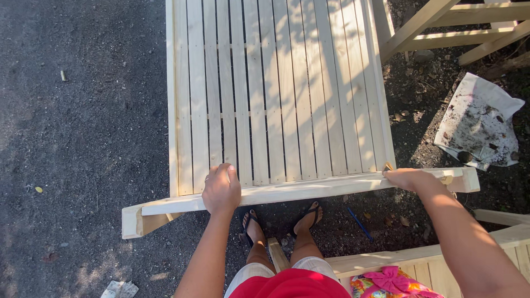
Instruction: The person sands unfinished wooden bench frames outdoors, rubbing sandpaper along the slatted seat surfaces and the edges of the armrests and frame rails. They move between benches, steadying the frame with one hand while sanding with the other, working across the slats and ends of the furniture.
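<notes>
Two hands (221, 189) (407, 178) on pale wooden beam (309, 190)

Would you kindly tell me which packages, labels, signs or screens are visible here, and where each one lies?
White sack: flat on the ground right of the slatted panel, crumpled, soiled with dark dirt.
Crumpled paper scrap: bottom edge, left of the person, whitish.
No labels, signs or screens visible.

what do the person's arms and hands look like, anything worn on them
Both arms are bare from the hands up to the edge of the picture: no sleeves, gloves or watch show. The left hand wears a thin ring on one of its fingers. The right hand shows no ring or band. Both hands have short, unpainted nails as far as can be told.
</notes>
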`<state>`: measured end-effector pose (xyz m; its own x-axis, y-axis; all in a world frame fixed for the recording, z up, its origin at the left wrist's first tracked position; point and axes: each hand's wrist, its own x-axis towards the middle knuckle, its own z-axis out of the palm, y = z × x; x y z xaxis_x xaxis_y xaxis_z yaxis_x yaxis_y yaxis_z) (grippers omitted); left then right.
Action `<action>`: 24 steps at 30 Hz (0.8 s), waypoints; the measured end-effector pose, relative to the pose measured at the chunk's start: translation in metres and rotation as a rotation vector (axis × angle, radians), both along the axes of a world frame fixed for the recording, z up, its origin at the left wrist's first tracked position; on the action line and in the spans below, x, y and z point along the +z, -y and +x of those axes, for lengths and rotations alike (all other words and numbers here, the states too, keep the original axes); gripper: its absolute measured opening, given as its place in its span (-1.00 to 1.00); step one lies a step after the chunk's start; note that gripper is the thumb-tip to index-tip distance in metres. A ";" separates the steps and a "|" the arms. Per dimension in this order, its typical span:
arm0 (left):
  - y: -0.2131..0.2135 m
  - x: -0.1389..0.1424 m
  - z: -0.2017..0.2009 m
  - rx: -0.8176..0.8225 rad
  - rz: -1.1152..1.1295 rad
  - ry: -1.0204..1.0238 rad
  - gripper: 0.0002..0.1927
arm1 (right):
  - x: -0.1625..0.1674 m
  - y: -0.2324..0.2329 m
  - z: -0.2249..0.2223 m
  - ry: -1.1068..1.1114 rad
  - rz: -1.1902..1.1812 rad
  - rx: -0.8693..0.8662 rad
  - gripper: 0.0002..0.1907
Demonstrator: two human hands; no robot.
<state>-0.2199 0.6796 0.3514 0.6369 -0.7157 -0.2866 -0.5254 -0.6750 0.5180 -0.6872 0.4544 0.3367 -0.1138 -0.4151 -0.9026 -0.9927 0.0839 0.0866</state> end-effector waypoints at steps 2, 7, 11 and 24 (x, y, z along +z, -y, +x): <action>0.000 0.001 0.001 -0.005 0.011 0.004 -0.61 | -0.002 -0.027 0.057 0.076 -0.021 0.116 -0.27; -0.003 0.002 0.000 -0.008 -0.056 0.007 -0.63 | 0.025 -0.135 0.276 0.364 -0.017 0.489 -0.31; -0.003 0.004 -0.001 0.000 0.002 -0.022 -0.66 | 0.050 -0.145 0.256 0.438 -0.165 0.484 -0.36; 0.004 0.002 -0.001 0.021 0.113 -0.046 -0.68 | -0.010 -0.055 0.136 0.168 0.098 0.229 -0.24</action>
<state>-0.2208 0.6753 0.3533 0.6362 -0.6636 -0.3936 -0.4879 -0.7412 0.4610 -0.5507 0.5094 0.3268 0.1274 -0.3225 -0.9380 -0.9859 -0.1444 -0.0842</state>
